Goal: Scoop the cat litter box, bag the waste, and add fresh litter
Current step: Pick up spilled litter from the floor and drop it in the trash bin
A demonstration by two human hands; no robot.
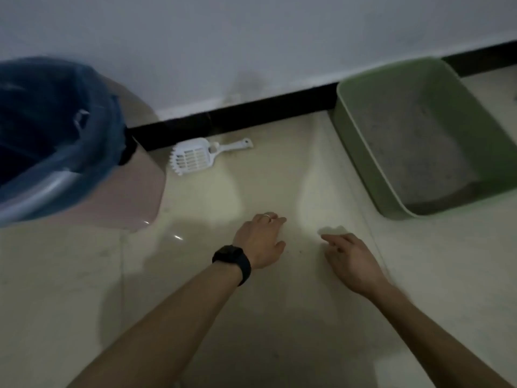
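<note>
A green litter box (361, 147) holding grey litter (414, 147) stands on the floor at the right, against the wall. A white slotted scoop (195, 156) lies flat on the tiles near the black baseboard, left of centre. A pink bin (134, 197) lined with a blue bag (56, 113) stands at the left. My left hand (260, 242), with a dark watch and a ring, hovers over the floor with fingers loosely bent and holds nothing. My right hand (352, 259) is beside it, fingers relaxed and empty. Both hands are well short of the scoop.
Pale floor tiles (279, 317) spread between the bin and the litter box. A black baseboard (265, 107) runs along the white wall behind. The room is dim.
</note>
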